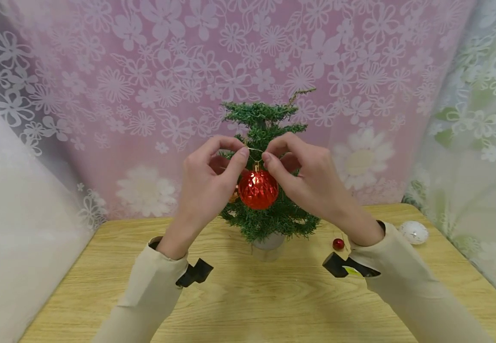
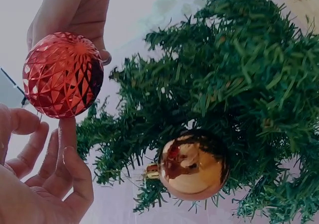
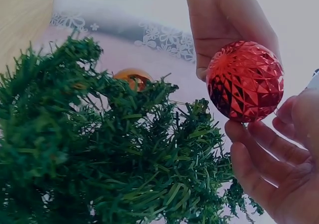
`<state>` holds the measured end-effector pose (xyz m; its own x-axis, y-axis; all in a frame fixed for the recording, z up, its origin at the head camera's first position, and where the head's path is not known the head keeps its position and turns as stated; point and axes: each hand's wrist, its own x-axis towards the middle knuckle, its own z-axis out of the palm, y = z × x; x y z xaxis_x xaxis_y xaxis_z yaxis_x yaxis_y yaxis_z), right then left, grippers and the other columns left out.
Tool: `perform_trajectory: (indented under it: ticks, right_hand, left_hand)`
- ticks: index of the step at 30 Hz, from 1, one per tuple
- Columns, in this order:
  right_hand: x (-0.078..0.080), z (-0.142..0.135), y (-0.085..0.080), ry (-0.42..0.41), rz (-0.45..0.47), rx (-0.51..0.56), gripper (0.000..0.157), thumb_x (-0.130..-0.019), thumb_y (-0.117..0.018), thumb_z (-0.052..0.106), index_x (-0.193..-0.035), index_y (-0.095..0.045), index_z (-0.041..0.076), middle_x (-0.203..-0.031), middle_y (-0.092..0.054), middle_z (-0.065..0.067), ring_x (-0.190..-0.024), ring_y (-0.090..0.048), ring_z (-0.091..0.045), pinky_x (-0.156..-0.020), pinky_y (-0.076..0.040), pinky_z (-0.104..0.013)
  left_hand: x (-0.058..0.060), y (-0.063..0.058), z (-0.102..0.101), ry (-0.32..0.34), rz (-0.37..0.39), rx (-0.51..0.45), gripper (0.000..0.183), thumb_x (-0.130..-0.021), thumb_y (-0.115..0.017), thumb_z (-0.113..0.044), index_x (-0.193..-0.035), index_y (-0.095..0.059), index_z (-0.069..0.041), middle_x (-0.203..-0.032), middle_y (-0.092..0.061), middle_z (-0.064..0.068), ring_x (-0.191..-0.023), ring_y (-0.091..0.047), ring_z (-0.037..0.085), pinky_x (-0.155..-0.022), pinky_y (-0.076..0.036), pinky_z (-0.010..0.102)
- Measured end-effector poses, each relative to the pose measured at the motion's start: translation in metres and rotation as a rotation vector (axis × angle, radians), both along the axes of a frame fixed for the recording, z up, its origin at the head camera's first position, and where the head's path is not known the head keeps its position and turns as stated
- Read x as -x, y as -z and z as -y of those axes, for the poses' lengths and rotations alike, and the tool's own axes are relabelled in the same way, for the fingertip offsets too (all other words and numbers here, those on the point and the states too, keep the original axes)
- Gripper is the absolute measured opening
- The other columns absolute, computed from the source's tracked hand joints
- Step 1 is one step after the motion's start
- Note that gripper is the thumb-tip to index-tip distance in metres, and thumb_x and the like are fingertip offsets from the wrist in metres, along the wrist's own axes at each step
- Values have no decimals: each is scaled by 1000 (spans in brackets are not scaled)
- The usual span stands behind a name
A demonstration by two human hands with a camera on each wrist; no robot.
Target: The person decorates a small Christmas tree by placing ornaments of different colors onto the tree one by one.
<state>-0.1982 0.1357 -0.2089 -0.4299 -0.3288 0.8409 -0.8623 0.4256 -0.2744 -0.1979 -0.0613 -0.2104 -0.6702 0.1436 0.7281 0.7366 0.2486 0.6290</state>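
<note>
A red faceted Christmas bauble (image 1: 258, 189) hangs by a thin gold string (image 1: 255, 150) in front of the small green artificial tree (image 1: 273, 219). My left hand (image 1: 209, 176) pinches the string's left side between thumb and index finger. On the other side my right hand (image 1: 308, 176) pinches it the same way, so the loop is spread between both hands. In the left wrist view a shiny gold bauble (image 2: 194, 165) sits among the branches, close to the left hand. The right wrist view shows the red bauble (image 3: 245, 81) just beyond the right fingertips.
On the wooden table (image 1: 248, 305), a small red bauble (image 1: 338, 244) lies right of the tree's pale pot (image 1: 269, 243). Farther right is a white bauble (image 1: 414, 232). A pink floral curtain (image 1: 230, 57) hangs behind the table.
</note>
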Motion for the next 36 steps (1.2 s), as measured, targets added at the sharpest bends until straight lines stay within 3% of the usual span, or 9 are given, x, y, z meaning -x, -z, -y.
perform_trajectory:
  ticks: [6,14,20,25,31,36]
  right_hand:
    - [14,8,-10,31,13,21,4,-98,-63,3,-100,-64,-1,-79,-67,-7,-55,-59,-11,-55,-45,-18]
    - [28,10,-12,109,71,30,8,-99,-61,8,-100,-65,1,-77,-67,-8,-58,-60,-15,-57,-44,-22]
    - [31,7,-12,107,113,6,8,-100,-61,7,-101,-66,1,-79,-69,-9,-62,-65,-16,-60,-48,-20]
    - [30,4,-11,119,130,-24,8,-100,-63,10,-102,-68,4,-80,-70,-6,-62,-65,-13,-59,-47,-22]
    - [25,2,-10,106,113,-37,8,-99,-65,10,-102,-68,4,-83,-72,-4,-69,-64,-10,-61,-48,-25]
    - [14,-10,-5,85,68,2,7,-96,-68,6,-102,-70,3,-93,-74,-5,-78,-64,-6,-65,-52,-17]
  left_hand:
    - [11,-8,0,-43,63,-27,16,-101,-64,-21,-107,-72,-9,-98,-73,4,-68,-72,14,-65,-57,30]
    - [23,-10,-4,-80,130,-46,17,-101,-65,-24,-106,-74,-11,-102,-73,3,-73,-73,17,-74,-61,32]
    - [23,-7,-8,-161,60,59,15,-100,-66,-24,-104,-74,-12,-101,-75,2,-75,-70,15,-70,-59,33]
    - [21,-6,-8,-208,-24,128,15,-100,-65,-23,-105,-73,-11,-105,-74,4,-80,-70,18,-75,-59,35]
    - [19,-4,-6,-197,-33,129,15,-101,-64,-21,-106,-74,-11,-111,-73,5,-86,-70,19,-78,-58,37]
    - [16,-2,-2,-196,-23,90,14,-101,-65,-23,-108,-73,-14,-105,-73,1,-89,-68,14,-74,-55,31]
